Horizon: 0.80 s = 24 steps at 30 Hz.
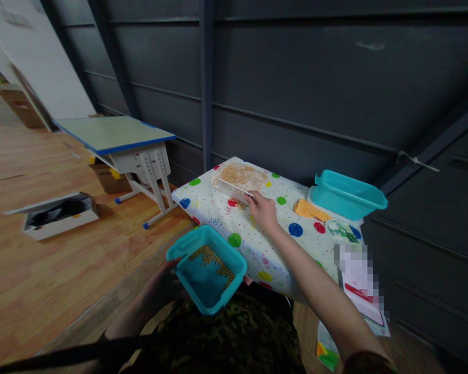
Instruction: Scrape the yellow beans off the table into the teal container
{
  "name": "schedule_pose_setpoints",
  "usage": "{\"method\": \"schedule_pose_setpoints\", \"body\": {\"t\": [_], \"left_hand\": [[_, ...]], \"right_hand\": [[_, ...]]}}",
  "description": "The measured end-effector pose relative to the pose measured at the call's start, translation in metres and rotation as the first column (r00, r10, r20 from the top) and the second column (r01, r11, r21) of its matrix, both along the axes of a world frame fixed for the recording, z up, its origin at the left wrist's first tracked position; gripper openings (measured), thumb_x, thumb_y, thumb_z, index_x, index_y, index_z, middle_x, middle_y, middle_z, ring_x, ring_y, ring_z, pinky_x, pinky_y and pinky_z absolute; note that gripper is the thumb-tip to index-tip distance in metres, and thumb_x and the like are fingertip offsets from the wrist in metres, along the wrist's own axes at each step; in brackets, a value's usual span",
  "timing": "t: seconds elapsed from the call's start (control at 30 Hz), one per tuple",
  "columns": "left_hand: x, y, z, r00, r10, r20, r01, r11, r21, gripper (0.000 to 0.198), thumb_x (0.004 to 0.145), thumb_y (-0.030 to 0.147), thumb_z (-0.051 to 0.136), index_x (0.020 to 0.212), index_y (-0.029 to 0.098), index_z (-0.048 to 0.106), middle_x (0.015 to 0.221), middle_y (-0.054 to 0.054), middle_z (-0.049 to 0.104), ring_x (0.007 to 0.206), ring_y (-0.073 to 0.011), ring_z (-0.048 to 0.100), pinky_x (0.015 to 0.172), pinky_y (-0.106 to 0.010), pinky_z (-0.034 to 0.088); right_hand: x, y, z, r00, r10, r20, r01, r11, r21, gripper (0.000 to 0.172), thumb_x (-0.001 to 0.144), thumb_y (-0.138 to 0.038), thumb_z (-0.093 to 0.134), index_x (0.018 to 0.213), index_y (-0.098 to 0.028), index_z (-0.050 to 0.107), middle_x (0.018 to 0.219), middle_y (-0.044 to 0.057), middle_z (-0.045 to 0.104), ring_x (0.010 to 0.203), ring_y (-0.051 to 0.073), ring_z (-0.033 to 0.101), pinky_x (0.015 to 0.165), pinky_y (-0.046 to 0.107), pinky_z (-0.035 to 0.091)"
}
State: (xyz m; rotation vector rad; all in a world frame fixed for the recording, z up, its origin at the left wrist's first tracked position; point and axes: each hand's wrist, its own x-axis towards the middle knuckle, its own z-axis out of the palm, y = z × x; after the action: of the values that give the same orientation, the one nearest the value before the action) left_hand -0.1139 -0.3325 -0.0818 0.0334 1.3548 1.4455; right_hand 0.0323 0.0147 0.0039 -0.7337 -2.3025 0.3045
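My left hand [170, 280] is closed on the near left rim of a teal plastic basin [205, 284], held tilted below the table's front edge. Soybeans [214, 259] lie scattered in it along the far and right side. Over the table, my right hand [263, 210] grips one end of a long whitish scraper-like strip [234, 190], whose exact kind I cannot make out. The strip stands on edge in front of a spread of soybeans [239, 174] mixed with pale powder or crumbs. A few loose beans [237, 204] lie on the near side of it.
A balloon-patterned cloth covers the table [203, 200]. Toward its right end are an orange cloth [311, 211], a second teal basin [349, 195] and a round green-and-white item [341, 230]. A school desk [117, 132] and an open white box [60, 215] stand left. A dark wall [296, 78] runs behind.
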Motion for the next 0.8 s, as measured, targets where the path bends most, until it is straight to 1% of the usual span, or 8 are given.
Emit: {"method": "schedule_pose_setpoints", "body": {"t": [0.13,0.27,0.37,0.5,0.6,0.67,0.73,0.8], "left_hand": [[0.001,0.001,0.003,1.0,0.017,0.013,-0.017,1.0,0.0,0.069,0.067,0.065,0.105,0.108,0.028,0.063,0.098,-0.011,0.09,0.103,-0.0404,0.089,0.079,-0.044,0.073],[0.0,0.001,-0.005,0.999,0.026,0.032,-0.026,1.0,-0.001,0.065,0.071,0.061,0.103,0.108,0.027,0.063,0.098,-0.011,0.089,0.099,-0.0394,0.09,0.081,-0.045,0.074],[-0.002,-0.001,-0.011,0.999,0.013,0.034,-0.014,1.0,0.008,0.069,0.07,0.065,0.104,0.108,0.026,0.062,0.105,-0.015,0.09,0.103,-0.0413,0.09,0.083,-0.045,0.074],[-0.004,-0.003,-0.015,0.999,0.033,0.009,-0.032,0.999,-0.017,0.072,0.065,0.069,0.103,0.107,0.027,0.062,0.103,-0.016,0.089,0.103,-0.0425,0.089,0.08,-0.044,0.074],[-0.004,-0.003,-0.017,1.0,0.021,0.003,-0.021,1.0,-0.008,0.069,0.07,0.068,0.101,0.112,0.027,0.064,0.103,-0.015,0.09,0.108,-0.0435,0.089,0.085,-0.047,0.074],[-0.004,-0.002,-0.018,1.0,0.013,0.011,-0.013,1.0,0.01,0.065,0.075,0.067,0.098,0.114,0.028,0.064,0.101,-0.011,0.089,0.109,-0.0433,0.089,0.088,-0.048,0.074],[-0.003,-0.002,-0.016,1.0,0.019,0.023,-0.02,1.0,0.014,0.058,0.079,0.066,0.096,0.111,0.029,0.064,0.096,-0.008,0.088,0.106,-0.0418,0.09,0.087,-0.047,0.074],[-0.002,-0.002,-0.013,0.999,0.022,0.028,-0.023,1.0,0.019,0.049,0.088,0.062,0.09,0.111,0.027,0.065,0.095,-0.008,0.087,0.103,-0.0394,0.09,0.085,-0.045,0.073]], "right_hand": [[0.0,-0.001,0.0,1.0,-0.02,-0.008,0.02,1.0,0.013,0.031,0.115,-0.027,0.06,0.128,-0.024,0.089,0.105,0.008,0.093,0.088,0.028,0.088,0.08,0.031,0.06],[0.001,-0.002,-0.002,0.999,-0.039,0.014,0.038,0.999,0.035,0.029,0.112,-0.027,0.063,0.126,-0.025,0.088,0.099,0.007,0.093,0.088,0.028,0.088,0.077,0.03,0.058],[0.001,-0.003,-0.002,0.999,-0.03,-0.012,0.03,0.999,0.031,0.03,0.113,-0.028,0.061,0.128,-0.025,0.088,0.102,0.007,0.093,0.087,0.027,0.087,0.079,0.03,0.059],[0.002,-0.001,-0.002,0.999,-0.042,0.005,0.041,0.998,0.049,0.031,0.114,-0.03,0.061,0.128,-0.023,0.087,0.1,0.009,0.093,0.086,0.029,0.087,0.076,0.031,0.058],[0.003,0.0,-0.003,0.999,-0.044,0.019,0.042,0.997,0.063,0.029,0.113,-0.03,0.062,0.126,-0.023,0.088,0.094,0.009,0.092,0.082,0.029,0.086,0.073,0.031,0.056],[0.002,0.0,-0.004,0.999,-0.032,-0.005,0.032,0.998,0.062,0.03,0.114,-0.03,0.062,0.125,-0.024,0.088,0.095,0.008,0.092,0.081,0.028,0.086,0.073,0.03,0.056],[0.002,-0.001,-0.005,0.999,-0.015,-0.032,0.017,0.998,0.06,0.03,0.114,-0.03,0.061,0.126,-0.024,0.088,0.098,0.008,0.093,0.082,0.027,0.087,0.074,0.03,0.057],[0.002,-0.003,-0.004,1.0,-0.003,-0.029,0.005,0.998,0.059,0.03,0.115,-0.029,0.061,0.127,-0.024,0.089,0.102,0.008,0.094,0.085,0.027,0.087,0.076,0.03,0.058]]}}
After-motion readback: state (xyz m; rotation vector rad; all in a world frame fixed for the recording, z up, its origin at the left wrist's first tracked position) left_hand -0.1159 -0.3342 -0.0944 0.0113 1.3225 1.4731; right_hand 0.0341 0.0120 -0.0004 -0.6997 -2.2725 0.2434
